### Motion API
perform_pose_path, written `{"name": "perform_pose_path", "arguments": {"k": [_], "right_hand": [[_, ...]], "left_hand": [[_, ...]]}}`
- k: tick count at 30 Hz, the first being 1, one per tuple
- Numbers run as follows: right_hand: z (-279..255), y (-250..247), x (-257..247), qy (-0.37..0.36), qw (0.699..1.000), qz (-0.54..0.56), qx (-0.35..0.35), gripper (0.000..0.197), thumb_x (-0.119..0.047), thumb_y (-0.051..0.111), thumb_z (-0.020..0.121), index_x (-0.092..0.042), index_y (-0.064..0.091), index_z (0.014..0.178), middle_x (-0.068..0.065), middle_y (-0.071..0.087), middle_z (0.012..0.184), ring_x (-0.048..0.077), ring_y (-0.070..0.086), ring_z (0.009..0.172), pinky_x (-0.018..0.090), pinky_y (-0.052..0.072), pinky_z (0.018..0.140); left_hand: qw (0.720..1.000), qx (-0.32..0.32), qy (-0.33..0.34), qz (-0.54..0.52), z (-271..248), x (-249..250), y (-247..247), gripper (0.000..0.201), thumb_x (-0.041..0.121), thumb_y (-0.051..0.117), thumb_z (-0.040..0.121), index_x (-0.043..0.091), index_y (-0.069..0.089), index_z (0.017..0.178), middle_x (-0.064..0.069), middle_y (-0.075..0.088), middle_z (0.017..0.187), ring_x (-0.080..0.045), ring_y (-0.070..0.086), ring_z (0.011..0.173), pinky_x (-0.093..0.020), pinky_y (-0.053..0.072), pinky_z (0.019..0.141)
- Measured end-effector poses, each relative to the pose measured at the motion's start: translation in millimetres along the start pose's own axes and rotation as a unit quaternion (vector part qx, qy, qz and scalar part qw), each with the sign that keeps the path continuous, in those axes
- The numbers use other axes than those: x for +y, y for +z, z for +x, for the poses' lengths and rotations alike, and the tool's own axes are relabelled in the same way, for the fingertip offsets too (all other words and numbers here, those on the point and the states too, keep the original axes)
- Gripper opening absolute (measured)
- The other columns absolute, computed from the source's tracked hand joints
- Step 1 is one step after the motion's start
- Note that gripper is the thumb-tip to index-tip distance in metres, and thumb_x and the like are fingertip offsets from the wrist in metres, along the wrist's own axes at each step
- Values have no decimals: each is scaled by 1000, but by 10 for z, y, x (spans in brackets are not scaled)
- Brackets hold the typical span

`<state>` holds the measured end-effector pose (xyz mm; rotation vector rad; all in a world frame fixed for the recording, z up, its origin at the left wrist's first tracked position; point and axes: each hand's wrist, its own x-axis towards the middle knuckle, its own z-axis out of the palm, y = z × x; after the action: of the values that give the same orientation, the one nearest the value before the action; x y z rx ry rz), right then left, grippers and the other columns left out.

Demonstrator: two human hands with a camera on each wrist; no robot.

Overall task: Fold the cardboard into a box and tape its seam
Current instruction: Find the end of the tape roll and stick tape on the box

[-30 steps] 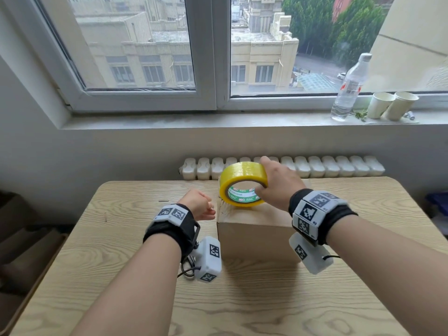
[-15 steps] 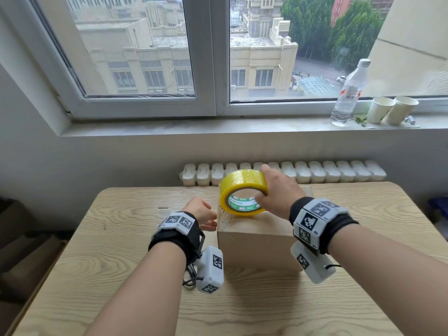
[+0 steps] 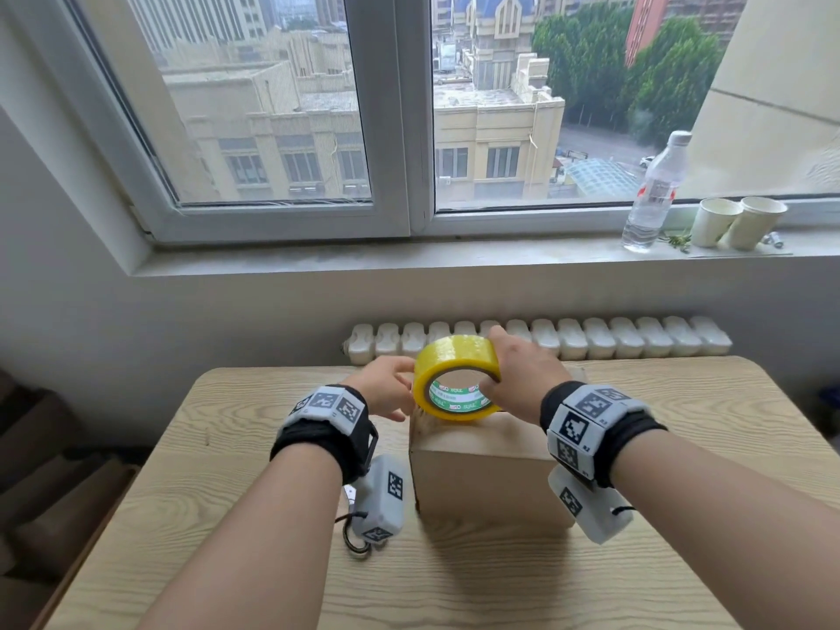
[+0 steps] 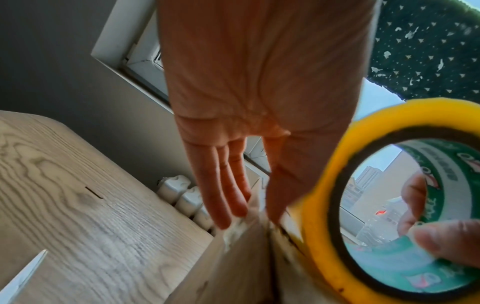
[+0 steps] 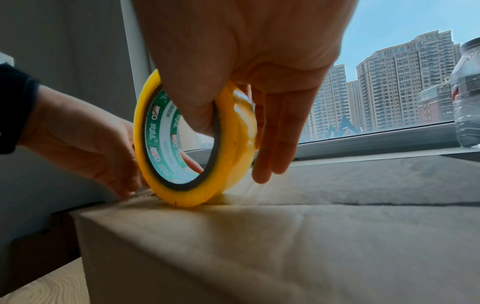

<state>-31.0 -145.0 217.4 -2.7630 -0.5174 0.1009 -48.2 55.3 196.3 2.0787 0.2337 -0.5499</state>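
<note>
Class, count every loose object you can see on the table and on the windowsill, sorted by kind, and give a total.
Cardboard box: 1
Roll of yellow tape: 1
Plastic bottle: 1
Paper cups: 2
Total: 5

One cardboard box [image 3: 488, 475], one tape roll [image 3: 457, 379], one bottle [image 3: 654, 193], two paper cups [image 3: 741, 222], two hands [image 3: 386, 388].

head: high, forward-down | wrists: close, along fingers | shared: tape roll [image 3: 457, 384]
</note>
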Motion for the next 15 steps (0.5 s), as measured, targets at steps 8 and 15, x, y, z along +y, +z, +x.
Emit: {"name": "perform_pose_path", "arguments": {"k": [8, 15], "right_hand": [[-13, -35, -37, 1, 1000, -13, -8, 26, -28, 59, 84, -21, 36, 94, 0, 50, 84, 24, 52, 78, 32, 37, 66], [-55, 1, -22, 10, 999, 48, -13, 27, -23, 60, 81, -23, 36, 93, -4, 49, 74, 22, 51, 73, 31, 36, 61]], "left_hand": [[997, 5, 42, 62, 8, -95, 191, 50, 22, 84, 70, 30, 54, 109, 10, 62, 98, -11, 62, 88, -31, 57, 70], [996, 28, 51, 74, 54, -189, 235, 53, 28, 86, 67, 28, 57, 112, 9, 64, 103, -8, 62, 92, -24, 54, 65]]}}
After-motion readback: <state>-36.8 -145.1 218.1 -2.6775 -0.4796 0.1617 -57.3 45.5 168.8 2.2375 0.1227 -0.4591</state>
